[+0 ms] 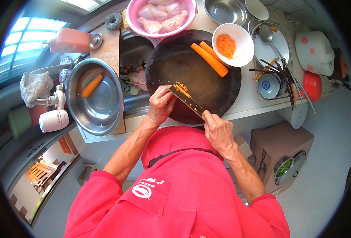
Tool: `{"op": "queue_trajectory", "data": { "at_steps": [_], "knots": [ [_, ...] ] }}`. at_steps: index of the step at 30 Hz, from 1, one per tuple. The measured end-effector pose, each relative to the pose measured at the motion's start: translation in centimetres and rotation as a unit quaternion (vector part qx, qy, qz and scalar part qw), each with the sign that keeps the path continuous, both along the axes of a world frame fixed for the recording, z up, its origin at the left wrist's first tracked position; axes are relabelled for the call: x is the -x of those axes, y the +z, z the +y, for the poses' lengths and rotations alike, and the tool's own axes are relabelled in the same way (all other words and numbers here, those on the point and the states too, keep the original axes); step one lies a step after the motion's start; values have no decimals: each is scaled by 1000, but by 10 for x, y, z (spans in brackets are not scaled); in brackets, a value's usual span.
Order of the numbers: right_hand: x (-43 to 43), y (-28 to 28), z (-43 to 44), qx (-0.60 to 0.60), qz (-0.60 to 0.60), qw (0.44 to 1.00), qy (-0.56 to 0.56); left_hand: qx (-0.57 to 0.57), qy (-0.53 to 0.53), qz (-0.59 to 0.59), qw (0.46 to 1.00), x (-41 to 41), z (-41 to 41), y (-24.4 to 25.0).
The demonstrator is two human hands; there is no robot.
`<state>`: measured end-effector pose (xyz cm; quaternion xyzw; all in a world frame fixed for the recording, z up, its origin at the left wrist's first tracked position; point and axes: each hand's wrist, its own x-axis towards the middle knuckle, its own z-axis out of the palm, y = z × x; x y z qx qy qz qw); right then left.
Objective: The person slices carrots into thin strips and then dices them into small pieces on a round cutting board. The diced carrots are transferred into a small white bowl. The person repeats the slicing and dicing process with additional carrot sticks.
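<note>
My right hand (219,131) grips the handle end of a cleaver (187,102), whose blade spans the near part of a round dark chopping board (175,65). At the blade's other end, the fingers of my left hand (161,104) pinch its corner. Chopped orange bits (182,88) lie along the blade's far edge, with a few on the blade. Two peeled carrot pieces (209,59) rest at the board's back right. Beside them, a white bowl (244,49) holding finely chopped carrot (226,46) overlaps the board's rim.
A steel basin (120,98) with one carrot piece stands left, over the sink (136,102). Behind the board is a pink basin (129,15) of raw chicken pieces in water. A rack with bowls, chopsticks (288,86) and a ladle (265,32) stands right. The counter edge runs before me.
</note>
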<state>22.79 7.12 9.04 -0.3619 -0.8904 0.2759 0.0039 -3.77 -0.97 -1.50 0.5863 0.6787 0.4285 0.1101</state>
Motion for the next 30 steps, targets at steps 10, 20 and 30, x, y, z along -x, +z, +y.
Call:
{"op": "queue_trajectory", "data": {
  "at_steps": [10, 20, 30],
  "knots": [
    [12, -19, 8, 5, 8, 1000, -11, -8, -4, -31, 999, 0, 2, 4],
    [24, -25, 5, -19, 9, 1000, 4, -6, -2, -17, 1000, 0, 4, 7],
    [4, -3, 6, 18, -1, 1000, 7, -4, 6, -24, 1000, 0, 1, 0]
  ]
}}
